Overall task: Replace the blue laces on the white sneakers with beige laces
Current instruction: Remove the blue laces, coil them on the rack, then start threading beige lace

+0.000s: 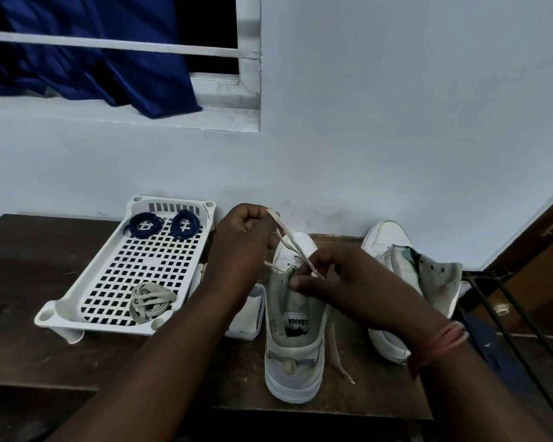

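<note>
A white sneaker [296, 333] stands heel toward me in the middle of the dark table, with a beige lace [292, 242] partly threaded near its toe. My left hand [241, 240] pinches one end of that lace, raised above the shoe. My right hand [336, 279] pinches the lace lower down, over the sneaker's tongue. The lace's other end [337, 358] trails down the shoe's right side onto the table. A second white sneaker [409, 275] without laces stands to the right. Two coiled blue laces [165, 224] and a bundled beige lace [150, 301] lie in a white perforated tray [87, 282].
A small white box [246, 317] sits between the tray and the middle sneaker. Black metal bars [508, 317] stand at the table's right edge. The wall runs just behind the shoes, with a window and a blue curtain [93, 59] above left.
</note>
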A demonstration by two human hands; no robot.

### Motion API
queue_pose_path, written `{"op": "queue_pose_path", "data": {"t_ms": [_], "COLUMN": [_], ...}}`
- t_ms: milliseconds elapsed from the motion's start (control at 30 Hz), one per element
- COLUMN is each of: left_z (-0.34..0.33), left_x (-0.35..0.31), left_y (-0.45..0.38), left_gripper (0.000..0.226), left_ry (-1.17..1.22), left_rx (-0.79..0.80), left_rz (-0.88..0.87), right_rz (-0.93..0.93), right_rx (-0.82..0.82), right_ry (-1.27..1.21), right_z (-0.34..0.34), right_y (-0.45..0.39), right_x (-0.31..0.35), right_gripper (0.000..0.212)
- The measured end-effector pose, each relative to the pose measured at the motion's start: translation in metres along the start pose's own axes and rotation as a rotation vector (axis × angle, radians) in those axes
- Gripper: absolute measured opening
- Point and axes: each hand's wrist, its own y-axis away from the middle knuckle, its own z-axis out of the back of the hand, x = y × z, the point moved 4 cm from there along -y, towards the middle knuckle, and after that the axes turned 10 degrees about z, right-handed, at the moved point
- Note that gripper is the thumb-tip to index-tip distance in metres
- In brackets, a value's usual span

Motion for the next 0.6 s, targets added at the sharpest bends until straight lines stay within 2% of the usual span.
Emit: {"op": "queue_pose_path", "data": {"t_ms": [100,133,200,267,300,333,400,467,533,600], "left_z": [0.003,0.004,0.006,0.006,0.005,0.004,-0.003,-0.016,-0.025,-0.026], "left_x": [0.005,0.006,0.012,0.019,0.021,0.020,0.006,-0.005,-0.008,-0.008], "left_y": [-0.004,-0.005,-0.010,-0.013,-0.011,-0.008,0.004,0.016,0.024,0.022], "left_gripper": [0.009,0.009,0.010,0.004,0.014,0.024,0.028,0.040,0.051,0.033], "left_ry": [0.154,0.213,0.296,0.215,0.103,-0.016,-0.211,-0.220,-0.136,-0.241], "left_rx": [0.035,0.036,0.045,0.065,0.056,0.030,-0.005,0.157,0.365,0.419], "left_rz": [0.122,0.155,0.225,0.271,0.263,0.198,-0.018,-0.095,-0.020,-0.109], "right_rz": [0.020,-0.009,-0.151,-0.261,-0.294,-0.316,-0.324,-0.301,-0.261,-0.241], "right_rx": [-0.033,-0.102,-0.237,-0.311,-0.356,-0.408,-0.503,-0.526,-0.509,-0.511], "right_ry": [0.049,-0.085,-0.620,-1.085,-1.177,-1.229,-1.288,-1.328,-1.315,-1.293], "right_z": [-0.002,0.005,0.018,0.025,0.026,0.024,0.018,0.011,0.007,0.006], "right_y": [-0.003,-0.002,0.001,0.005,0.005,0.005,0.003,-0.001,-0.004,-0.005], "right_x": [-0.002,-0.004,-0.011,-0.011,-0.012,-0.011,-0.011,-0.009,-0.008,-0.009], "right_gripper": [0.028,0.029,0.033,0.032,0.030,0.029,0.028,0.029,0.029,0.029]}}
